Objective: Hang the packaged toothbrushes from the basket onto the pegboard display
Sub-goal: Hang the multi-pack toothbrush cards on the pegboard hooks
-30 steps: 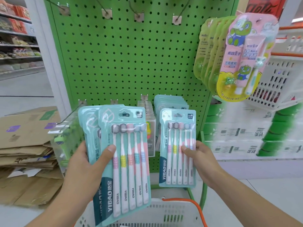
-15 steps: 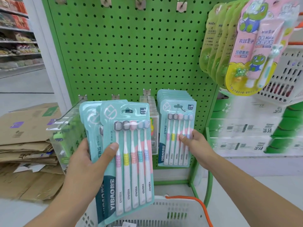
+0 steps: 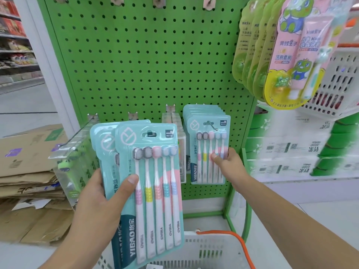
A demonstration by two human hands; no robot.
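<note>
My left hand point(image 3: 103, 199) grips a stack of teal toothbrush packs point(image 3: 153, 183), thumb across the front one, held upright above the white basket point(image 3: 211, 251). My right hand point(image 3: 227, 166) pinches the right edge of another teal pack point(image 3: 206, 150), whose hang hole sits on a metal hook point(image 3: 212, 126) of the green pegboard point(image 3: 147, 61). Several like packs hang behind it on the same hook.
Children's toothbrush sets point(image 3: 291, 53) hang at the upper right. A clear boxed item point(image 3: 172, 136) hangs between the packs, more clear boxes point(image 3: 75, 162) at the left. Flattened cardboard point(image 3: 29, 171) is piled on the floor at left. Bare hooks point(image 3: 159, 2) line the top.
My right hand has carried its pack up and toward the board, from loose in front onto the hook with the hanging packs. The left hand's stack stayed about where it was.
</note>
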